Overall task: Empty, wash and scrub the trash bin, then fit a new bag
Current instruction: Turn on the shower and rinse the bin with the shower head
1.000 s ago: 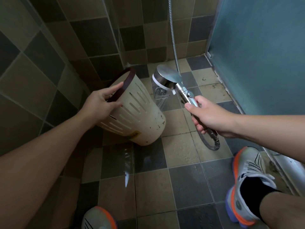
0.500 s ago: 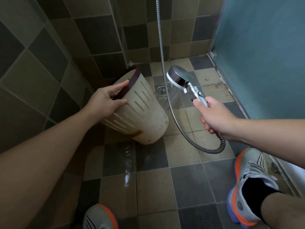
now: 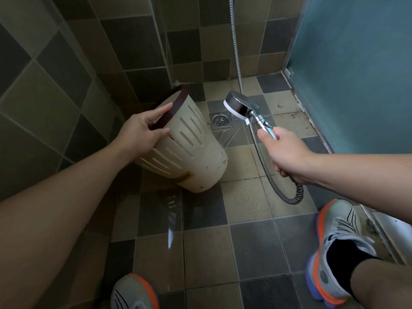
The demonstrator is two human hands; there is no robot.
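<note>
**Shower head turned toward the tilted bin**

Since half a second ago the shower head (image 3: 239, 105) has swung so its face looks left at the trash bin (image 3: 189, 150), and the metal hose (image 3: 265, 166) now trails down beside the right hand (image 3: 287, 155) instead of crossing in front of the bin. That hand is clenched around the chrome handle, thumb along the top.

Taking the floor drain (image 3: 220, 120) as the landmark: the bin is just left of it, leaning with its dark rim (image 3: 171, 108) up and away from the drain and its closed base toward the camera, one bottom edge on the tiled floor (image 3: 245, 197). The left hand (image 3: 142, 134) grasps the rim, fingers over the edge and thumb on the slotted cream wall. The shower head hangs just right of the drain, above the floor, apart from the bin. Wet streaks shine on the tiles nearer the camera than the drain. Two grey-and-orange shoes (image 3: 336, 248) stand nearest the camera, well apart from the drain.
</note>
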